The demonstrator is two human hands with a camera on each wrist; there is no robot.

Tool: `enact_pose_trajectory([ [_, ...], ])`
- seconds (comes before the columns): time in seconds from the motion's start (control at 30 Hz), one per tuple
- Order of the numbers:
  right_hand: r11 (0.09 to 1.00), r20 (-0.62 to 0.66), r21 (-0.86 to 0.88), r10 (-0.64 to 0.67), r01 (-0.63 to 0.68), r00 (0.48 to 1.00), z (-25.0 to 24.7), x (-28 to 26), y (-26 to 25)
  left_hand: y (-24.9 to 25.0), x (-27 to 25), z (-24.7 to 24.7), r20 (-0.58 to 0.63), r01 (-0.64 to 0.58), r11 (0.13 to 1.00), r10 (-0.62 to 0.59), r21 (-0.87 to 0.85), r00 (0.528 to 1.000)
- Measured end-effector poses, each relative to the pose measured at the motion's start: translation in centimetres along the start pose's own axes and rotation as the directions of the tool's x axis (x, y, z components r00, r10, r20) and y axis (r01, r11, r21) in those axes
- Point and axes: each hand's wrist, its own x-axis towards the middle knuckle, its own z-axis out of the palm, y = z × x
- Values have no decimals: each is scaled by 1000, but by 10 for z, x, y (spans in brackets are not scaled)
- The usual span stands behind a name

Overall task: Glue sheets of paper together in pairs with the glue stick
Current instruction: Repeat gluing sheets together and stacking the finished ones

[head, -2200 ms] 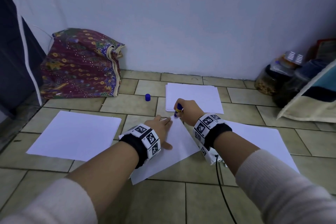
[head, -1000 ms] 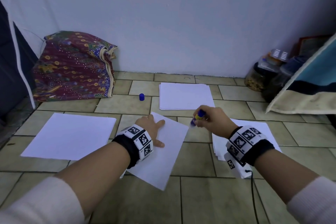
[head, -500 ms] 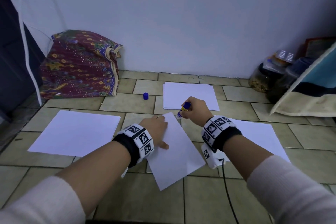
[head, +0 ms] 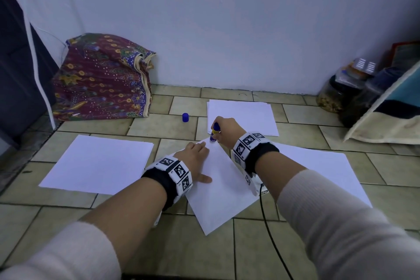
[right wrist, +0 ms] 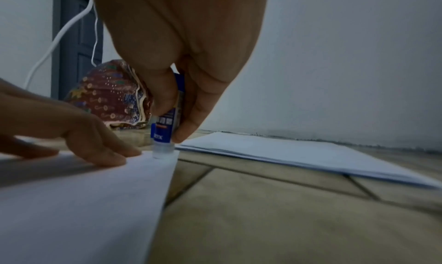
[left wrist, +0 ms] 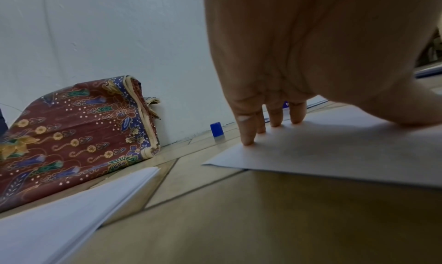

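Observation:
A white sheet [head: 223, 191] lies skewed on the tiled floor between my arms. My left hand [head: 195, 157] presses flat on its upper part, fingers [left wrist: 247, 135] straight on the paper [left wrist: 334, 154]. My right hand [head: 223, 128] grips a blue glue stick [head: 214, 133] upright, its clear tip [right wrist: 164, 151] touching the sheet's far corner [right wrist: 165, 160], just beyond the left fingertips [right wrist: 112, 159]. The stick's blue cap [head: 185, 117] stands on the floor to the left, also visible in the left wrist view [left wrist: 216, 129].
Paper stacks lie at the left [head: 97, 163], at the back [head: 242, 117] and under my right arm [head: 329, 173]. A patterned cloth bundle [head: 102, 79] leans on the wall at the back left. Jars [head: 336, 95] and a cushion [head: 391, 109] crowd the right. A black cable [head: 272, 241] trails from my right wrist.
My right hand swung right with the glue stick, then came back left and set its tip on the sheet's far corner. The sheet turned slightly under my left hand.

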Motion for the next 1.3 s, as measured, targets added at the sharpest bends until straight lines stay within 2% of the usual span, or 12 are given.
enact_pose_trajectory([
  [0.13, 991, 53, -127, -46, 52, 998, -5, -5, 0, 0, -1, 1, -18, -2, 1000, 2, -9, 1000],
  [0.4, 975, 167, -173, -112, 141, 980, -17, -40, 10, 2, -2, -2, -15, -4, 1000, 4, 0, 1000],
  [0.77, 955, 254, -151, -213, 256, 943, -21, -96, 49, 1, -1, -4, 15, 15, 1000, -15, -19, 1000],
  [0.97, 952, 305, -145, -218, 271, 927, -24, -126, 64, 1, -1, -4, 31, 22, 1000, -21, -20, 999],
  [1.03, 949, 314, -148, -221, 278, 923, -25, -133, 68, 1, 0, -3, 12, 19, 1000, -19, -3, 1000],
  [1.1, 945, 332, -158, -222, 286, 917, -27, -137, 72, 2, 0, -4, -25, 19, 996, -17, 85, 1000],
  [1.2, 952, 363, -146, -201, 269, 910, -33, -139, 74, 7, -5, -6, -98, 70, 983, -54, 173, 994],
  [1.27, 969, 315, -89, -191, 229, 930, -41, -136, 75, 11, -8, -9, -138, 69, 978, -42, 195, 990],
  [1.3, 978, 258, -42, -186, 203, 948, -45, -133, 77, 13, -8, -9, -148, 26, 979, 4, 201, 989],
])
